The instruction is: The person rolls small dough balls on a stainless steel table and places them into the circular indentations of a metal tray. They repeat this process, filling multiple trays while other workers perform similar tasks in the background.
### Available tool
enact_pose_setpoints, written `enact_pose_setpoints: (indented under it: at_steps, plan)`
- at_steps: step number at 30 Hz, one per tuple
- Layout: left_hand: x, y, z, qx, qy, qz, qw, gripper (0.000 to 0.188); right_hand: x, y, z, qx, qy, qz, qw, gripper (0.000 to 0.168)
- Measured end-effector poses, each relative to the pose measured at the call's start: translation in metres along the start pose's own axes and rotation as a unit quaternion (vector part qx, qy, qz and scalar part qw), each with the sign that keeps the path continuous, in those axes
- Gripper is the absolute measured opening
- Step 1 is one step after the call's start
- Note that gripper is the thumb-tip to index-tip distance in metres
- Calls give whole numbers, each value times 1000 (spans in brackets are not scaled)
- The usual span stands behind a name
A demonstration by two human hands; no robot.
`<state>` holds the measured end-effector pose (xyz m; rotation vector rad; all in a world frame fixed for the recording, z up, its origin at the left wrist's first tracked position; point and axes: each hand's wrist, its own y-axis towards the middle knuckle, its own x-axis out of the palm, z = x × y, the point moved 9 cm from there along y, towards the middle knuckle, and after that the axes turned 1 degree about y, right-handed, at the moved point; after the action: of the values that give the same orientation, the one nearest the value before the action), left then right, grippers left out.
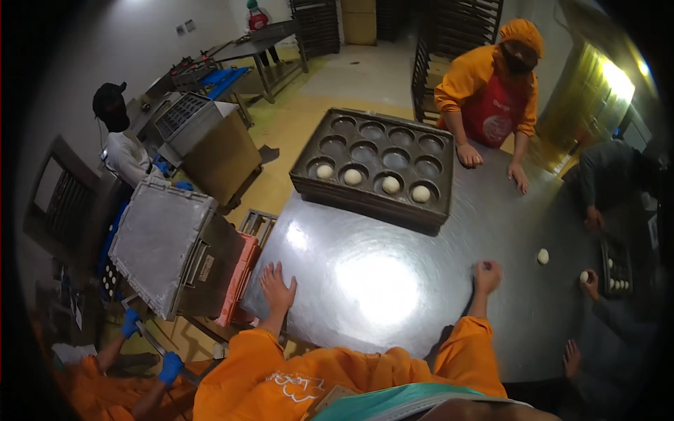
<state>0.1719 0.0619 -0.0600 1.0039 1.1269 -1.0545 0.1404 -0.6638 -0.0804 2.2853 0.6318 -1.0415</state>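
My left hand [276,288] rests palm down with its fingers spread, near the left edge of the steel table [326,252]. My right hand [488,277] is curled over the tabletop on the right side; whether anything lies under its fingers is hidden. Ahead of both hands sits a stack of dark baking pans with round wells [368,173]. In the top pan, the nearest row of wells holds several dough balls [390,184], one to a well, and the other wells are bare. Another dough ball [543,256] lies on the steel to the right of my right hand.
Across the table stands a co-worker in orange [484,94], both hands on the steel. At right, another person's hand [591,284] holds a dough ball beside a smaller tray [616,268]. A lidded metal machine [163,247] and an orange crate [237,281] stand left of the table.
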Motion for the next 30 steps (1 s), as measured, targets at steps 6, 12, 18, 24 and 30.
enact_pose_setpoints:
  at_steps: [6, 12, 18, 24, 30]
  plan:
    - [20, 38, -6, -24, -24, -39, 999, 73, -22, -60, 17, -79, -5, -35, 996, 20]
    - [33, 88, 7, -1, -38, -33, 999, 73, 0, 19, 25, 63, -82, 48, 993, 27]
    - [33, 78, 5, -6, -30, -25, 999, 73, 40, -18, -24, 70, 116, -103, 985, 37]
    - [32, 72, -7, -11, 5, -36, 999, 70, -7, -23, 42, 35, -122, 29, 991, 56]
    - [39, 75, 10, 13, -11, -13, 1000, 69, 42, 27, 0, 195, 0, -73, 978, 62]
